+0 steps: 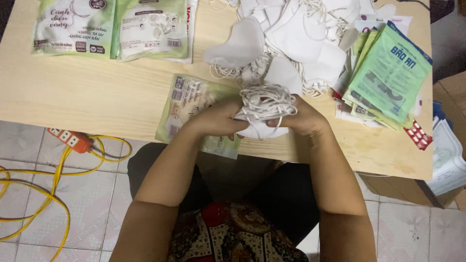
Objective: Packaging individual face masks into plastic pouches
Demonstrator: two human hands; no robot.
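Both hands meet at the near edge of a light wooden table (97, 92). My left hand (216, 120) and my right hand (303, 118) together grip a small stack of white face masks (264, 104), whose elastic ear loops bunch on top. Under my left hand lies a clear plastic pouch with green print (187, 104), flat on the table and hanging slightly over the edge. A loose pile of white masks (291, 34) with tangled loops sits just beyond my hands.
Two filled green-and-white pouches (114, 29) lie at the far left of the table. A stack of empty green pouches (388, 75) lies at the right, with a red blister card (418, 136) near the edge. An orange power strip (70, 139) and yellow cable lie on the tiled floor. Cardboard box (451, 92) at right.
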